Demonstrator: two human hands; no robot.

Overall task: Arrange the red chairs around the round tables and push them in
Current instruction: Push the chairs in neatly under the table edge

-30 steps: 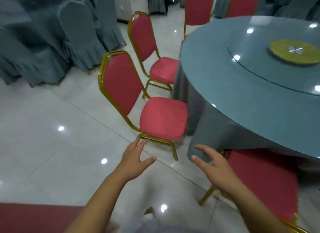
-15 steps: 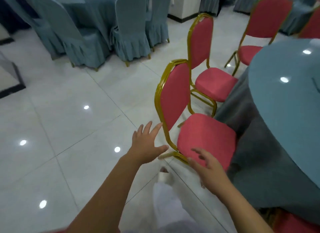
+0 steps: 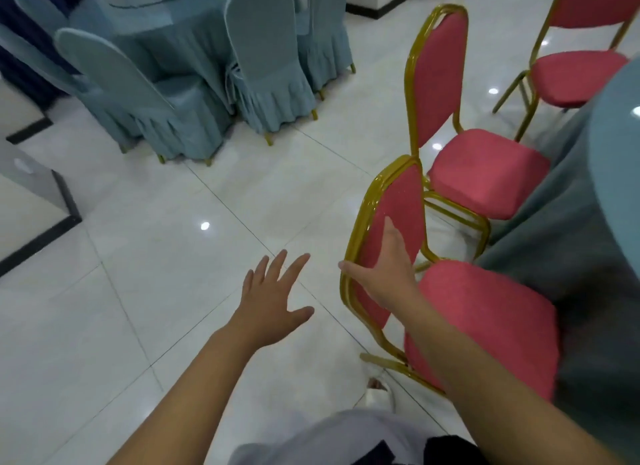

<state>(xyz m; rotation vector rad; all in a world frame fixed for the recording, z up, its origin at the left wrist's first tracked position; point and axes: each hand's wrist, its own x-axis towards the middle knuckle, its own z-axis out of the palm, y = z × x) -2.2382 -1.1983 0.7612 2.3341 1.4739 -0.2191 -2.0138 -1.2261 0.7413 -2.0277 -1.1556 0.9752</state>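
Three red chairs with gold frames stand along the left side of a round table [image 3: 614, 159] draped in blue-grey cloth. The nearest red chair [image 3: 485, 326] has its seat toward the table. My right hand [image 3: 384, 267] holds its backrest from the front, fingers flat on the red padding and thumb hooked over the gold frame edge. My left hand [image 3: 273, 298] hovers open over the floor, left of that backrest and touching nothing. The second red chair [image 3: 485, 173] stands just beyond, and the third red chair [image 3: 571, 76] is at the top right.
Several chairs in blue-grey covers [image 3: 263, 66] surround another draped table at the top left. A low white ledge with a dark base [image 3: 38, 201] runs along the left. Glossy white floor tiles [image 3: 173, 256] lie between. My white shoe [image 3: 377, 388] is by the nearest chair's leg.
I have stepped closer and turned left. My right hand rose from beside the seat onto the nearest chair's backrest and took hold of it. My left hand stayed open beside it.
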